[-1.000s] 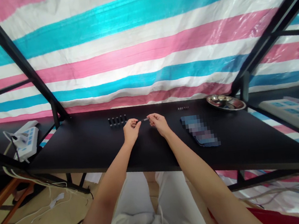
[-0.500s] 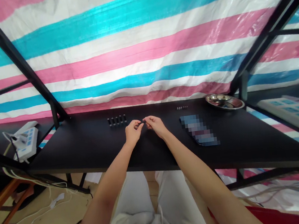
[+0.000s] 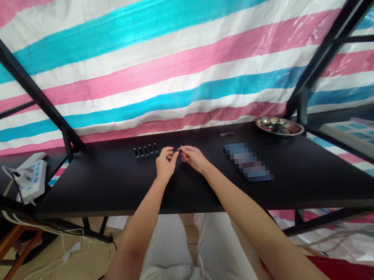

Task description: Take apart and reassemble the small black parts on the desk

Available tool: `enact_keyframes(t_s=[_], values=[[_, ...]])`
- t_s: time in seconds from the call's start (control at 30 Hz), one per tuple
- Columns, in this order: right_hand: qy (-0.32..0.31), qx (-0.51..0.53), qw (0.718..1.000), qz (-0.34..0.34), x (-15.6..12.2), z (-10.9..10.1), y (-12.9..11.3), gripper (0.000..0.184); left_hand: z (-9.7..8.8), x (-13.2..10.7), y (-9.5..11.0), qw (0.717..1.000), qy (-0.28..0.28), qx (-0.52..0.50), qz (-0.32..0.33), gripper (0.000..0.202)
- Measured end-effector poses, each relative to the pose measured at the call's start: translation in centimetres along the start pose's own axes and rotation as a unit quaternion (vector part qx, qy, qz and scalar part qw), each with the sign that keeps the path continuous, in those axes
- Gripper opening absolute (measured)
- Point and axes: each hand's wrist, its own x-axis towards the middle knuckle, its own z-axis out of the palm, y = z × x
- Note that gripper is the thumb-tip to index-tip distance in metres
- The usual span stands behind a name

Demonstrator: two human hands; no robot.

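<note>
While fingers (image 3: 171, 158) pinch above the black table (image 3: 111, 185) (matte), striped tarp (image 3: 178, 68) hangs behind.

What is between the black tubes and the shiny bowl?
In the head view, a row of tiny dark pieces lies on the table between tubes and bowl. The left hand and right hand sit just in front.

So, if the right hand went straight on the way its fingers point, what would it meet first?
The right hand would first meet the small dark piece pinched at its fingertips, and right behind it the left hand, which seems to hold the same piece. Depth there is unclear.
</note>
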Motion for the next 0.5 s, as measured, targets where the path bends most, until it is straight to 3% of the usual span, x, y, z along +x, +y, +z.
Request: enact_keyframes(t_s=[0.33, 0.5], values=[[0.008, 0.052, 0.998, 0.037, 0.1, -0.7, 0.1, 0.037, -0.4, 0.5, 0.8, 0.995, -0.033, 0.079, 0.053, 0.01], [0.008, 0.086, 0.995, 0.04, 0.2, -0.8, -0.2, 0.035, -1.6, 2.4, 2.2, 0.965, -0.133, 0.195, 0.112, 0.01]])
